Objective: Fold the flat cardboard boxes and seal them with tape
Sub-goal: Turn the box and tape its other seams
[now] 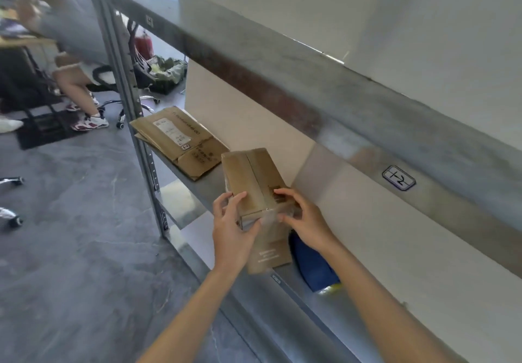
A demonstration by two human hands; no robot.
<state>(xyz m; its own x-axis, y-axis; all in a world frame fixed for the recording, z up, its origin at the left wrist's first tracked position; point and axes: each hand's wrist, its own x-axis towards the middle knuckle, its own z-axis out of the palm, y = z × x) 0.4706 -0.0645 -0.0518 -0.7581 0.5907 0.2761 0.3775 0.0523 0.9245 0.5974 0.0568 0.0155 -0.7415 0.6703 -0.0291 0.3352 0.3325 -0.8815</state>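
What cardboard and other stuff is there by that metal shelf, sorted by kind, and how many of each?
Folded box: 1, gripped by the left hand and the right hand
Pile of flat cardboard: 1 (number of sheets unclear)
Blue object: 1
Total: 3

— What colour is the folded box [254, 176]?
— Dull tan-brown, with a darker line down its top and a glossy clear strip of tape [268, 217] over its near edge.
— And beyond it?
— The flat boxes [180, 142] are the same tan, with a white label and dark print.
— Just right of it?
— Something deep blue [313, 263], with a bit of yellow at its near end.
— Below and left?
— The shelf [197, 190] is plain grey metal; the floor [70, 249] is dark grey, mottled with pale streaks.
— Above it?
— A grey beam [367, 102] with a rusty brown patch, and a white tag [398, 178] outlined in dark blue.
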